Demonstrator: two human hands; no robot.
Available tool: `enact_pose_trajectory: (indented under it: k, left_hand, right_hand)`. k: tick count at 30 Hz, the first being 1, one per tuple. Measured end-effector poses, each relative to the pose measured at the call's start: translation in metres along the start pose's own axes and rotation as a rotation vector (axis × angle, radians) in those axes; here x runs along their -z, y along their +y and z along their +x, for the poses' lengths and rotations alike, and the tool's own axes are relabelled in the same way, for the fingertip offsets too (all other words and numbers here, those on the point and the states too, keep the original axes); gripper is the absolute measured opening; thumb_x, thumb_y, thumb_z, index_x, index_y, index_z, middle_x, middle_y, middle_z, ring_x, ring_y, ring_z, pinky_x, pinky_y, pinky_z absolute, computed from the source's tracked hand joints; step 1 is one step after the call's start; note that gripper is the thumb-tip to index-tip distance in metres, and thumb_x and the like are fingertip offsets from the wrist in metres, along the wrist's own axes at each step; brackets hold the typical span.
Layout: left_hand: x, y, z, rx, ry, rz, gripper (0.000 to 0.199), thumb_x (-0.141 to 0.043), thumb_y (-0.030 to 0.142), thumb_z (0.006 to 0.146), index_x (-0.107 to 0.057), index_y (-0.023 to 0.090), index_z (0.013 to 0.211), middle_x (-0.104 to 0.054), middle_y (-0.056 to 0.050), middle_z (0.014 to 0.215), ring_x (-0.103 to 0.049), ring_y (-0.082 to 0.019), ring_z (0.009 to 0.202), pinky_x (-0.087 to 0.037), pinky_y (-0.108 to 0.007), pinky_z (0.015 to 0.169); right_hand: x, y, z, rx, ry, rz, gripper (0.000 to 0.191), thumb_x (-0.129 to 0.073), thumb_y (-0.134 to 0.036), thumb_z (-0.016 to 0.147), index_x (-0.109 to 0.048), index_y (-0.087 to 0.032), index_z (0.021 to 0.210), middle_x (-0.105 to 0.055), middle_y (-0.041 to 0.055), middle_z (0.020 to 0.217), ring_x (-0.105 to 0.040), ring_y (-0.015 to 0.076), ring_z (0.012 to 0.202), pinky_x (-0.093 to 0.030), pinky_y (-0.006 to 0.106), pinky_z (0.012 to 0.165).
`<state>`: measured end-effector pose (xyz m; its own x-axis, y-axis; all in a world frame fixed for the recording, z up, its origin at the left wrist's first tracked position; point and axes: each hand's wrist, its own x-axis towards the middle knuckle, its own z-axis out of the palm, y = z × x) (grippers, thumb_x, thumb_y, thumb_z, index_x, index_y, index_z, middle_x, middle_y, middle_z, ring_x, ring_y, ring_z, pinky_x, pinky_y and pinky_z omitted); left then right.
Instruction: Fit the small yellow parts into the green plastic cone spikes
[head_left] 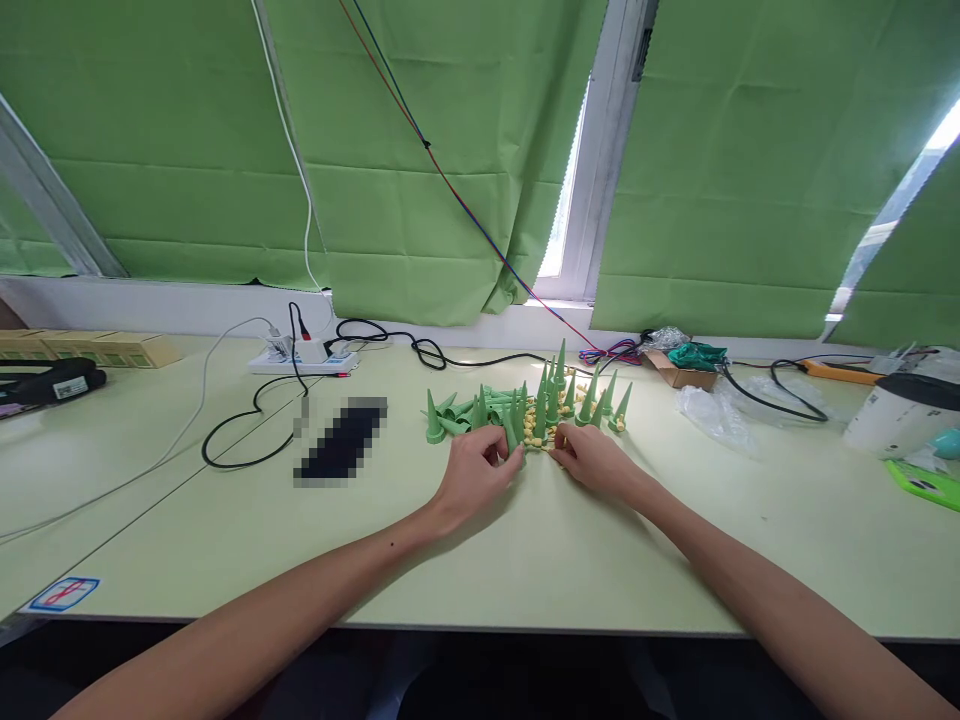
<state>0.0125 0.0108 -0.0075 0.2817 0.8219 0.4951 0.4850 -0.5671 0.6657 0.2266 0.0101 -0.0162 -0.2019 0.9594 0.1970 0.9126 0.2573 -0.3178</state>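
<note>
We see a heap of green cones [493, 403] on a pale table [600, 570]. Right of the heap, upright cones [553, 403] stand on their broad bases among small yellow pieces [538, 418], probably for easy reach. At the heap's near edge, the left hand [478, 468] seems to pinch a leaning cone [511, 430], perhaps to steady it. To the heap's right, the right hand [591, 456] bunches its fingertips at the yellow pieces; we cannot tell whether they close on one.

workrm w/ bench [600, 560], pwr strip [304, 367]
</note>
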Motion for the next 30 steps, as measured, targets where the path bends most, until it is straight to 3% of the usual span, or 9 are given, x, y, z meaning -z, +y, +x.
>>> enact_pose_trajectory:
  k: [5, 8, 13, 19, 30]
  left_hand:
    - [-0.004, -0.006, 0.000, -0.008, -0.136, -0.033, 0.025, -0.059, 0.030, 0.083, -0.048, 0.018, 0.064, -0.053, 0.002, 0.061, -0.046, -0.012, 0.057, -0.035, -0.026, 0.055]
    - [-0.006, -0.012, 0.000, 0.008, -0.180, -0.081, 0.016, -0.061, 0.030, 0.082, -0.049, 0.020, 0.080, -0.056, 0.002, 0.073, -0.049, -0.012, 0.060, -0.037, -0.025, 0.055]
    - [-0.005, -0.015, 0.000, 0.016, -0.255, -0.118, 0.024, -0.059, 0.027, 0.084, -0.048, 0.022, 0.104, -0.058, 0.002, 0.081, -0.050, -0.014, 0.064, -0.040, -0.025, 0.056]
    - [-0.004, -0.015, 0.001, -0.004, -0.298, -0.076, 0.008, -0.055, 0.027, 0.087, -0.055, 0.020, 0.090, -0.058, -0.001, 0.079, -0.054, -0.016, 0.070, -0.042, -0.026, 0.057]
    - [-0.002, -0.008, 0.004, 0.004, -0.273, -0.088, 0.017, -0.051, 0.030, 0.090, -0.064, 0.019, 0.089, -0.062, -0.003, 0.079, -0.053, -0.017, 0.068, -0.044, -0.027, 0.059]
  right_hand:
    - [0.004, -0.002, -0.001, 0.001, -0.003, -0.020, 0.014, -0.052, -0.020, 0.095, -0.058, -0.017, 0.083, -0.065, 0.0045, 0.078, -0.055, 0.0163, 0.068, -0.029, 0.025, 0.056]
    - [0.006, -0.002, -0.001, 0.006, 0.003, -0.034, 0.015, -0.051, -0.020, 0.095, -0.058, -0.017, 0.082, -0.064, 0.0043, 0.077, -0.054, 0.0161, 0.068, -0.029, 0.026, 0.056]
    - [0.008, -0.004, -0.002, -0.014, 0.023, -0.056, 0.015, -0.050, -0.018, 0.093, -0.057, -0.017, 0.079, -0.063, 0.0035, 0.074, -0.052, 0.0149, 0.065, -0.027, 0.025, 0.056]
    - [0.011, -0.009, -0.002, -0.066, 0.072, -0.039, 0.017, -0.049, -0.018, 0.093, -0.056, -0.017, 0.077, -0.065, 0.0045, 0.075, -0.055, 0.0155, 0.067, -0.029, 0.025, 0.057]
    - [0.007, -0.007, 0.001, -0.011, 0.356, 0.176, 0.021, -0.045, -0.032, 0.098, -0.052, -0.020, 0.082, -0.061, 0.0003, 0.061, -0.053, 0.0153, 0.053, -0.036, 0.027, 0.056]
